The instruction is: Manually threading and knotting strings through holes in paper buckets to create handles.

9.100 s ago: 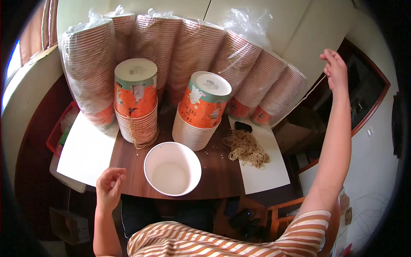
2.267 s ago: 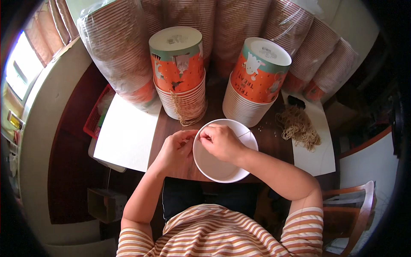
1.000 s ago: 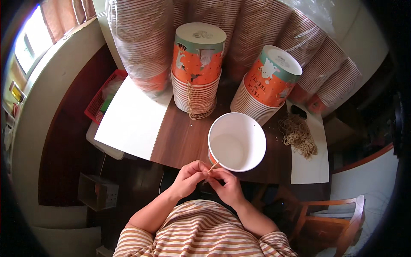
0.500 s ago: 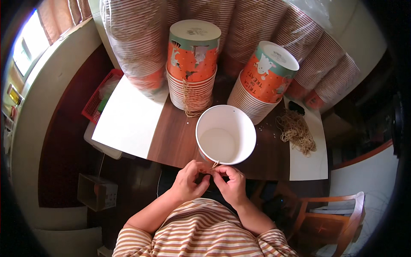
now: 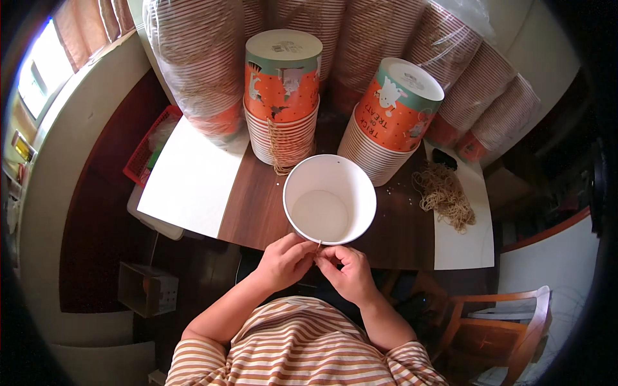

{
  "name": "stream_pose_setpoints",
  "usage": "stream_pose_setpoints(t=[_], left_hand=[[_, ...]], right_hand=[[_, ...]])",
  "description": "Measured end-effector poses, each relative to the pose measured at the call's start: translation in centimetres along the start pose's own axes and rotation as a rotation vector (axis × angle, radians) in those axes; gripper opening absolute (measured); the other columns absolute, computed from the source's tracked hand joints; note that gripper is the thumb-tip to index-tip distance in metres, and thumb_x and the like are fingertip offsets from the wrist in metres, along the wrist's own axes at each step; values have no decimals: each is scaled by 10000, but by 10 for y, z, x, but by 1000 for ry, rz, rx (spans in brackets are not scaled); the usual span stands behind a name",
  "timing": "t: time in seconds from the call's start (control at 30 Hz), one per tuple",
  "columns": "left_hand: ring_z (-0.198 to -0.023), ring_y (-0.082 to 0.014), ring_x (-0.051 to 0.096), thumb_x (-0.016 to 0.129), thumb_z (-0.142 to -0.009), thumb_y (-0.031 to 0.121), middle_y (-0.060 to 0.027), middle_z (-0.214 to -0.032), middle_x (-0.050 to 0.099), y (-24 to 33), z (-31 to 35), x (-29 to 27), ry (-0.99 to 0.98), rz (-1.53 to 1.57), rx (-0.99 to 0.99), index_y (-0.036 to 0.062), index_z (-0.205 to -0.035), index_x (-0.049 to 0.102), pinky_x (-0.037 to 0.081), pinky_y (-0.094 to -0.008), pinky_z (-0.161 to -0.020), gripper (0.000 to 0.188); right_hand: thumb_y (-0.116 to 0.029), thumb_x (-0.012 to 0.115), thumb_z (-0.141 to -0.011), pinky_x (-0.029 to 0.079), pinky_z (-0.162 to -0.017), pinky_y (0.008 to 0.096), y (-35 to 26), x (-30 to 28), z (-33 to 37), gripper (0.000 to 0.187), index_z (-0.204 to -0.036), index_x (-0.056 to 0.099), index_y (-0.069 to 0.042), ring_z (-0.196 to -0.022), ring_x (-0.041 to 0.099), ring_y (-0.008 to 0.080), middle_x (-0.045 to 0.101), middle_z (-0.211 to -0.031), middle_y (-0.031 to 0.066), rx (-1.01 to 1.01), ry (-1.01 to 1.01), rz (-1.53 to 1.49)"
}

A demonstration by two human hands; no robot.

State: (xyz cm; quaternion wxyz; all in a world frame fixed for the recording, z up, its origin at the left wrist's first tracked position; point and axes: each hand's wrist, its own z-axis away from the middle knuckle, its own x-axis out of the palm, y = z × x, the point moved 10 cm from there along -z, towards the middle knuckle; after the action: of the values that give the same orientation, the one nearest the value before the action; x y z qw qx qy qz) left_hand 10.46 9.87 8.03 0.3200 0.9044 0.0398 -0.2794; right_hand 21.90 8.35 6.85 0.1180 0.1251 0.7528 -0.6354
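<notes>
A white-lined paper bucket [image 5: 320, 215] stands upright at the table's near edge, its open mouth facing up. A thin tan cord [image 5: 319, 245] passes over its near rim. My left hand [image 5: 283, 262] is closed at that rim, fingers pinching the cord. Close beside it, my right hand [image 5: 347, 269] pinches the cord too, thumb and forefinger together. The fingertips of both hands nearly meet just below the rim. How the cord runs between them is mostly hidden by the fingers.
Upside-down stacks of orange and green buckets, one left [image 5: 283, 96] and one right [image 5: 393, 119], stand behind. Cords hang down the left stack. A tangled cord heap [image 5: 445, 196] lies at right. Wrapped bucket stacks [image 5: 193, 64] line the back. A wooden chair [image 5: 502, 328] is lower right.
The bucket has shifted slightly left in the picture, as have the stacks behind. My left fingers have moved up closer to the rim, and both hands still pinch the cord.
</notes>
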Motion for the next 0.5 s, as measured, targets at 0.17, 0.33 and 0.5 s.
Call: stream_pose_setpoints(t=[0.17, 0.33, 0.5], left_hand=[[-694, -216, 622, 691, -722, -31, -100, -871, 594, -19, 6, 1, 137, 173, -165, 22, -945, 616, 502, -277, -561, 240], [-668, -158, 602, 691, -729, -34, -85, -853, 591, -28, 15, 3, 188, 254, -315, 24, -907, 622, 479, -243, -538, 200], [-587, -113, 557, 692, -713, -46, -72, -831, 592, -23, 27, 0, 253, 149, -386, 26, -886, 628, 455, -225, -497, 198]], right_hand=[[-48, 685, -790, 479, -564, 248, -7, 1, 0, 86, -844, 634, -3, -613, 590, 104, 648, -776, 66, -53, 5, 34], [-12, 686, -733, 474, -558, 325, -31, -7, 3, 112, -821, 625, -45, -613, 578, 228, 594, -745, 91, -370, 175, 384], [-9, 694, -699, 466, -582, 361, -43, 0, 8, 173, -842, 611, -59, -638, 557, 261, 569, -768, 76, -478, 251, 611]])
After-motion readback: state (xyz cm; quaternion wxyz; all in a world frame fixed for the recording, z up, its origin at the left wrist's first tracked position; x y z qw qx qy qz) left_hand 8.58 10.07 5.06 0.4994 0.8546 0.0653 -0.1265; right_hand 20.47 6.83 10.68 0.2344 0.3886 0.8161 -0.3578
